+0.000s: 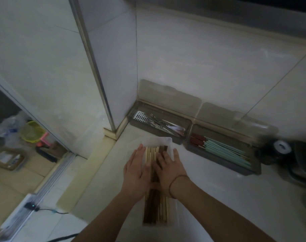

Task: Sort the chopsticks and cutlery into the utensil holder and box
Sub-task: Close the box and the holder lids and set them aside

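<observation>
A: Chopsticks (155, 205) are lying in a bundle, pale ones and dark ones side by side, inside a clear tray (166, 142) on the white counter (227, 198), right in front of the person.

B: And both hands are pressing down on them?

A: Yes. The left hand (136, 173) is lying flat on the pale sticks, fingers straight and close together. The right hand (168, 170) is resting on the dark ones, fingers spread a little, gripping nothing.

B: So the person is probably levelling or separating the bundle. What is making that go well?

A: Keeping the palms flat and rolling the sticks gently, so the tips are lining up against the far tray wall and the two colours are parting cleanly before any lift.

B: Where are they going?

A: Two lidded boxes are sitting open against the wall. The nearer-corner box (136, 123) is holding metal cutlery (157, 123); the second box (253, 170) beside it is holding teal and red chopsticks (225, 147). Which one is taking this bundle, A cannot tell.
</observation>
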A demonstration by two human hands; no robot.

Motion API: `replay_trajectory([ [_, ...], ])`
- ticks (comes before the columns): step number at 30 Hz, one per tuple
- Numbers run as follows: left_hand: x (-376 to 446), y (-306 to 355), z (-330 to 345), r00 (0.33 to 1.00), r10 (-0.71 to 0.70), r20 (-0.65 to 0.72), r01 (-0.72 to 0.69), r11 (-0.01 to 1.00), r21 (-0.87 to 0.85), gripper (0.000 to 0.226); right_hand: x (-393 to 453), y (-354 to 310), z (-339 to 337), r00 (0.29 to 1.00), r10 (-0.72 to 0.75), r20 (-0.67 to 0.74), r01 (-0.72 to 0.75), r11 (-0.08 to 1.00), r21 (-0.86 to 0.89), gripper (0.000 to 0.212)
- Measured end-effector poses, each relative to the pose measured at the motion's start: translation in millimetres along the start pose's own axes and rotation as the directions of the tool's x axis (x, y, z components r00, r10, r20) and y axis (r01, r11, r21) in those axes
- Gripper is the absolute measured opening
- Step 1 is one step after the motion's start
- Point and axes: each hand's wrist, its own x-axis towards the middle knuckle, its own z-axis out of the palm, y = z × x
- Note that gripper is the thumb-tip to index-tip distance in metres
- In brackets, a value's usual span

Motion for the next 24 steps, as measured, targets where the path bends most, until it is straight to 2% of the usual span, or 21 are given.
replay_trajectory([
  [2, 1, 3, -9, 1.0, 0.014, 0.017, -0.015, 0.998, 0.067, 0.064, -1, -1, -2, 0.997, 0.003, -0.072, 0.002, 0.998, 0.069, 0.083],
  [4, 3, -2, -22, 0.999, -0.017, -0.035, 0.021, 0.992, 0.124, 0.067, -8, -1, 2, 0.962, 0.056, -0.269, 0.02, 0.962, 0.272, 0.074],
  [6, 4, -11, -38, 0.981, -0.154, -0.12, 0.171, 0.975, 0.144, 0.068, -20, -2, 12, 0.863, 0.254, -0.437, 0.038, 0.829, 0.558, 0.063],
  [7, 2, -16, -46, 0.957, -0.258, -0.133, 0.273, 0.955, 0.113, 0.064, -29, -5, 18, 0.812, 0.382, -0.441, 0.054, 0.704, 0.708, 0.061],
  [8, 0, -20, -53, 0.926, -0.362, -0.107, 0.37, 0.927, 0.064, 0.06, -39, -9, 24, 0.789, 0.488, -0.373, 0.075, 0.527, 0.847, 0.061],
  [9, -4, -22, -58, 0.893, -0.448, -0.038, 0.449, 0.894, 0.016, 0.057, -49, -13, 28, 0.804, 0.54, -0.249, 0.092, 0.3, 0.949, 0.06],
  [10, -8, -21, -61, 0.863, -0.503, 0.046, 0.505, 0.863, -0.026, 0.056, -58, -18, 33, 0.831, 0.541, -0.127, 0.095, 0.087, 0.992, 0.06],
  [11, -12, -19, -64, 0.843, -0.527, 0.108, 0.536, 0.839, -0.093, 0.053, -67, -21, 38, 0.848, 0.526, -0.063, 0.101, -0.045, 0.994, 0.063],
  [14, -12, -14, -82, 0.763, -0.599, 0.241, 0.643, 0.669, -0.374, 0.041, -80, -24, 54, 0.855, 0.518, -0.031, 0.103, -0.111, 0.988, 0.079],
  [16, -9, -10, -102, 0.749, -0.61, 0.258, 0.636, 0.553, -0.538, 0.049, -85, -23, 59, 0.866, 0.5, -0.003, 0.107, -0.178, 0.978, 0.079],
  [17, -7, -5, -110, 0.765, -0.587, 0.266, 0.608, 0.521, -0.599, 0.058, -89, -22, 58, 0.873, 0.488, 0.016, 0.092, -0.197, 0.976, 0.075],
  [19, -7, 15, -117, 0.839, -0.439, 0.32, 0.536, 0.574, -0.619, 0.073, -94, -21, 56, 0.882, 0.47, 0.022, 0.076, -0.187, 0.979, 0.078],
  [21, -9, 42, -105, 0.887, -0.255, 0.384, 0.444, 0.695, -0.565, 0.072, -98, -19, 58, 0.872, 0.49, 0.022, 0.088, -0.201, 0.976, 0.093],
  [22, -15, 54, -93, 0.909, -0.183, 0.375, 0.363, 0.789, -0.496, 0.067, -98, -18, 58, 0.865, 0.501, 0.028, 0.091, -0.212, 0.973, 0.093],
  [23, -22, 62, -78, 0.944, -0.059, 0.324, 0.192, 0.898, -0.396, 0.06, -97, -16, 57, 0.859, 0.511, 0.044, 0.088, -0.232, 0.969, 0.085],
  [24, -29, 64, -64, 0.953, 0.123, 0.276, -0.063, 0.975, -0.215, 0.055, -96, -15, 55, 0.856, 0.512, 0.074, 0.083, -0.277, 0.957, 0.074],
])
